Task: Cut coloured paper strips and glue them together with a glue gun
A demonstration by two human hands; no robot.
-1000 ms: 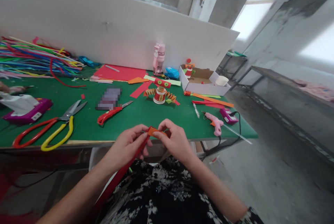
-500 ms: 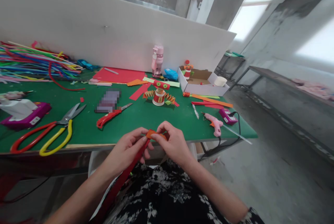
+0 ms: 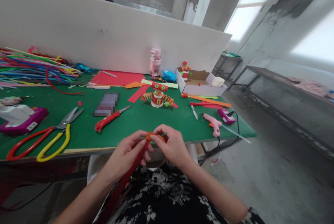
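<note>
My left hand [image 3: 132, 149] pinches the joint of a red paper strip [image 3: 133, 167] and an orange paper strip [image 3: 149, 135], just over the table's front edge. The red strip trails down toward my lap. Closed on the orange paper, my right hand [image 3: 171, 144] presses it with thumb and fingers, hiding part of the fold. Beyond my hands stands a paper figure [image 3: 157, 99] with a white cup base, a red roll head with green eyes, and pleated orange-and-green arms.
Scissors [image 3: 66, 124], a red-handled knife [image 3: 105, 122] and a phone [image 3: 107, 103] lie left. To the right are a pink glue gun [image 3: 212, 123], a pen [image 3: 194, 112] and a white box [image 3: 198, 89]. A pink bottle [image 3: 155, 63] stands behind, near colourful pipe cleaners [image 3: 33, 67].
The camera view has shifted slightly. My fingers remain on the joined strips, and more of the orange paper shows by my right thumb.
</note>
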